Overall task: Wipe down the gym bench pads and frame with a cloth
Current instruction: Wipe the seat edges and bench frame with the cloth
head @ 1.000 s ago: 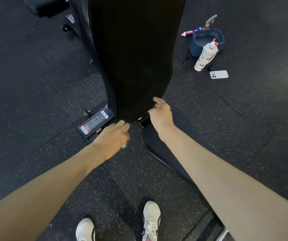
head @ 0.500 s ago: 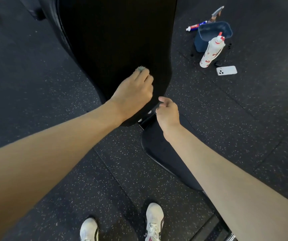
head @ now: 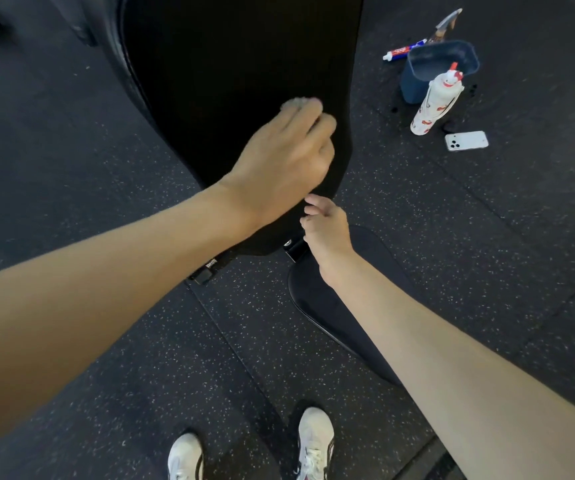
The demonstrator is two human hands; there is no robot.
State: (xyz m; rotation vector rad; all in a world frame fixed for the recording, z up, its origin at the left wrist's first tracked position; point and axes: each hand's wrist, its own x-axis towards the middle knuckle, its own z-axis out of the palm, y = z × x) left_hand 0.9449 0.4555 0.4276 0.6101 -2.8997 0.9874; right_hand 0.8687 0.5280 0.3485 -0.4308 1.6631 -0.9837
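Cloth (head: 299, 102) is bunched pale under the left hand (head: 286, 157), fingers clamped over it, pressed on the black back pad (head: 237, 64), right of centre. Right hand (head: 327, 232) sits at that pad's near edge, fingers curled, grip impossible to tell. Spray bottle (head: 433, 103) and phone (head: 466, 141) lie far right.

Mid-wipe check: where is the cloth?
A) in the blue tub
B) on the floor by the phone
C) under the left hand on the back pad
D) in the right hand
C: the cloth peeks out beyond the left hand on the back pad.
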